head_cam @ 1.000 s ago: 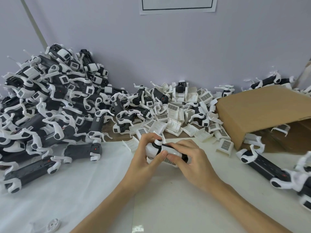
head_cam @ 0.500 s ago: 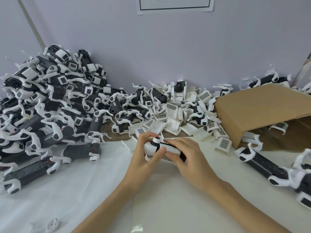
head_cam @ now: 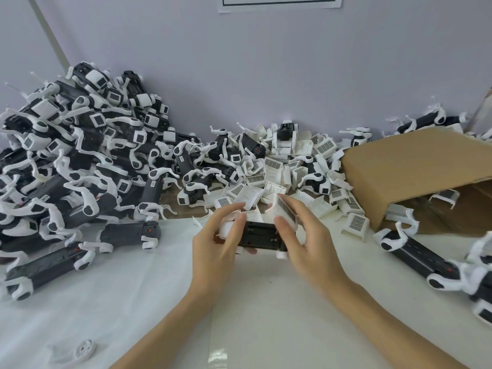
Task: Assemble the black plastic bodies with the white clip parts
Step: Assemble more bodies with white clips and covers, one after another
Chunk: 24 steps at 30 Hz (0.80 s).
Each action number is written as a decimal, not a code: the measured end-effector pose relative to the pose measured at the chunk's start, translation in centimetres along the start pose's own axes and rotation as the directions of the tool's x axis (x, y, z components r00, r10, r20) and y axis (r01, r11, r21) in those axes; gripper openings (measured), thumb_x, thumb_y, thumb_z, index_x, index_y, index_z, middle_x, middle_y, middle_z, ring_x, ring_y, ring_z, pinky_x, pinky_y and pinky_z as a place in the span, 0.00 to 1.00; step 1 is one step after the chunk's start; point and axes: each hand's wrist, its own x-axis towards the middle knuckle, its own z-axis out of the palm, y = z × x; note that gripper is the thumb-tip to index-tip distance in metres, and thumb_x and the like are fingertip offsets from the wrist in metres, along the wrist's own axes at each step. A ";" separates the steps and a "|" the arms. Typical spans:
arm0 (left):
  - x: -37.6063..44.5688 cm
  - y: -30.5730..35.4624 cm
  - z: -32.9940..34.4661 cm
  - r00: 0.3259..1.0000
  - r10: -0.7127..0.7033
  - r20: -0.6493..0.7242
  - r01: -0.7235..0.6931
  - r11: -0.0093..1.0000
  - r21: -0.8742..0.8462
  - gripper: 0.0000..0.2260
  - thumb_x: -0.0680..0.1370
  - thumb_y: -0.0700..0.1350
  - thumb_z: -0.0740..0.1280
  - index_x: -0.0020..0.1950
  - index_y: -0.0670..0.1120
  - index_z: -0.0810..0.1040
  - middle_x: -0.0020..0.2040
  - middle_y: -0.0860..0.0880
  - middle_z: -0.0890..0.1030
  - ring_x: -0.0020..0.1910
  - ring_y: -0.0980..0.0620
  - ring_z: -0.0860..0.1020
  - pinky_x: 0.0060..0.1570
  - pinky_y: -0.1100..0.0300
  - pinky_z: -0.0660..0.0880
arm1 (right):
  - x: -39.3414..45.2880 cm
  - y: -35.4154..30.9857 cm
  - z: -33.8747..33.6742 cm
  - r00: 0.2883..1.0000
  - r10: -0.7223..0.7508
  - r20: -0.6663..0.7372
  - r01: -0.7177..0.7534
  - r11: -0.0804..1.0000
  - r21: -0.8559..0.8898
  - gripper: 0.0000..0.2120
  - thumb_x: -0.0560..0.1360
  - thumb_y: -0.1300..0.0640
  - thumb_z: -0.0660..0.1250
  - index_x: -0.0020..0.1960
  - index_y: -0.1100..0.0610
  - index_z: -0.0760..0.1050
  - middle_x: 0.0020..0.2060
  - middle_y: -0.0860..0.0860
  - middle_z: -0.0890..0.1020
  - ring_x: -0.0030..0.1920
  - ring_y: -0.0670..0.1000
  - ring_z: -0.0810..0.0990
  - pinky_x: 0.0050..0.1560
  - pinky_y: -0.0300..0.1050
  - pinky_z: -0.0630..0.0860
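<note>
Centrally, above the white table sheet (head_cam: 133, 302), the left hand (head_cam: 213, 246) grips one end of a black rectangular plastic body (head_cam: 259, 237) — fingers curled over its white end. The right hand (head_cam: 306, 241) pinches a white ribbed plastic clip part (head_cam: 283, 209) just above the body's other end — tilted, close against it.
</note>
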 end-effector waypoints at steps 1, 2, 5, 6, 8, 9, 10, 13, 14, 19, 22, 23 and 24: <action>0.0 0.3 0.0 0.999 -0.007 -0.041 0.008 1.000 0.005 0.08 0.84 0.53 0.68 0.58 0.54 0.85 0.41 0.47 0.87 0.34 0.43 0.87 0.38 0.57 0.81 | 0.2 -0.1 0.0 0.998 0.059 0.003 -0.059 0.996 0.072 0.16 0.84 0.48 0.64 0.69 0.51 0.77 0.60 0.44 0.81 0.64 0.44 0.79 0.61 0.39 0.76; 0.1 0.6 0.0 0.997 -0.033 -0.065 0.034 0.999 0.014 0.09 0.83 0.56 0.68 0.55 0.54 0.85 0.38 0.46 0.86 0.31 0.43 0.86 0.34 0.61 0.79 | 0.2 -0.3 0.0 0.994 0.108 0.023 -0.110 0.985 0.135 0.14 0.84 0.46 0.62 0.65 0.49 0.79 0.56 0.44 0.81 0.61 0.45 0.81 0.57 0.40 0.78; 0.9 1.6 0.2 0.985 -0.161 -0.055 0.163 0.986 0.033 0.13 0.82 0.61 0.70 0.47 0.54 0.86 0.35 0.44 0.86 0.27 0.41 0.84 0.25 0.60 0.72 | 0.3 -0.5 0.0 0.983 0.159 0.096 -0.175 0.966 0.191 0.12 0.84 0.46 0.62 0.63 0.46 0.80 0.55 0.42 0.82 0.60 0.45 0.81 0.59 0.42 0.77; 1.1 1.8 0.3 0.979 -0.197 -0.042 0.199 0.980 0.033 0.14 0.82 0.62 0.70 0.45 0.53 0.85 0.34 0.42 0.85 0.26 0.40 0.84 0.25 0.60 0.70 | 0.2 -0.5 0.0 0.984 0.145 0.102 -0.161 0.972 0.171 0.12 0.84 0.48 0.64 0.65 0.46 0.79 0.56 0.41 0.82 0.61 0.46 0.81 0.61 0.41 0.76; 1.4 2.0 0.3 0.970 -0.241 -0.024 0.242 0.970 0.032 0.15 0.81 0.62 0.70 0.44 0.53 0.84 0.32 0.40 0.84 0.25 0.39 0.83 0.24 0.60 0.68 | 0.0 -0.5 0.2 0.992 0.087 0.092 -0.098 0.989 0.112 0.11 0.82 0.53 0.69 0.64 0.47 0.79 0.53 0.40 0.82 0.60 0.47 0.81 0.60 0.38 0.76; 1.4 2.0 0.3 0.965 -0.260 -0.021 0.261 0.965 0.030 0.15 0.81 0.62 0.70 0.43 0.53 0.84 0.31 0.40 0.83 0.25 0.38 0.83 0.23 0.61 0.67 | 0.0 -0.6 0.2 0.994 0.061 0.086 -0.069 0.994 0.087 0.11 0.82 0.55 0.70 0.63 0.48 0.79 0.52 0.41 0.82 0.60 0.48 0.81 0.58 0.38 0.76; 1.5 2.1 0.3 0.958 -0.287 -0.021 0.288 0.957 0.025 0.15 0.81 0.62 0.70 0.43 0.53 0.83 0.31 0.40 0.83 0.25 0.38 0.82 0.22 0.62 0.67 | 0.0 -0.7 0.3 0.996 0.036 0.084 -0.041 0.997 0.061 0.11 0.81 0.56 0.71 0.63 0.49 0.79 0.53 0.42 0.82 0.60 0.49 0.81 0.58 0.39 0.76; 1.8 2.4 0.3 0.931 -0.363 -0.029 0.364 0.932 0.002 0.17 0.80 0.63 0.70 0.43 0.50 0.81 0.30 0.41 0.82 0.25 0.37 0.82 0.21 0.64 0.69 | -0.2 -0.8 0.4 0.993 -0.068 0.092 0.071 0.997 -0.028 0.11 0.80 0.57 0.72 0.63 0.50 0.80 0.56 0.45 0.82 0.62 0.50 0.80 0.61 0.40 0.75; 1.8 2.4 0.3 0.925 -0.379 -0.032 0.380 0.925 0.002 0.18 0.80 0.63 0.70 0.44 0.49 0.81 0.31 0.41 0.82 0.25 0.37 0.82 0.21 0.64 0.69 | -0.3 -0.8 0.3 0.990 -0.094 0.103 0.099 0.994 -0.050 0.12 0.81 0.57 0.72 0.64 0.51 0.80 0.57 0.45 0.81 0.62 0.49 0.80 0.62 0.40 0.74; 2.3 2.4 -0.1 0.891 -0.454 -0.018 0.453 0.891 -0.031 0.22 0.78 0.65 0.71 0.54 0.45 0.82 0.38 0.37 0.84 0.27 0.42 0.81 0.30 0.56 0.78 | -0.8 -0.5 0.2 0.932 -0.299 0.204 0.346 0.902 -0.258 0.23 0.77 0.57 0.76 0.71 0.57 0.78 0.63 0.52 0.79 0.64 0.53 0.79 0.63 0.48 0.77; 2.4 2.2 -0.1 0.874 -0.485 -0.009 0.485 0.874 -0.029 0.25 0.78 0.66 0.71 0.56 0.44 0.81 0.36 0.39 0.83 0.26 0.43 0.81 0.36 0.49 0.79 | -0.7 -0.5 0.6 0.925 -0.333 0.185 0.378 0.854 -0.358 0.25 0.75 0.59 0.78 0.71 0.59 0.78 0.65 0.53 0.80 0.65 0.55 0.80 0.64 0.55 0.78; 2.4 2.2 -0.1 0.871 -0.492 -0.006 0.491 0.871 -0.024 0.25 0.78 0.67 0.71 0.57 0.44 0.81 0.37 0.38 0.83 0.27 0.43 0.81 0.38 0.48 0.79 | -0.7 -0.5 0.7 0.925 -0.339 0.173 0.380 0.841 -0.385 0.25 0.75 0.60 0.79 0.70 0.59 0.78 0.65 0.52 0.81 0.65 0.55 0.81 0.63 0.55 0.78; 2.4 2.3 -0.1 0.866 -0.500 0.003 0.500 0.866 -0.024 0.26 0.78 0.67 0.70 0.58 0.45 0.81 0.38 0.37 0.84 0.27 0.42 0.82 0.39 0.48 0.79 | -0.7 -0.5 0.8 0.921 -0.351 0.171 0.390 0.822 -0.415 0.25 0.75 0.60 0.79 0.70 0.59 0.79 0.65 0.52 0.82 0.65 0.55 0.81 0.64 0.55 0.78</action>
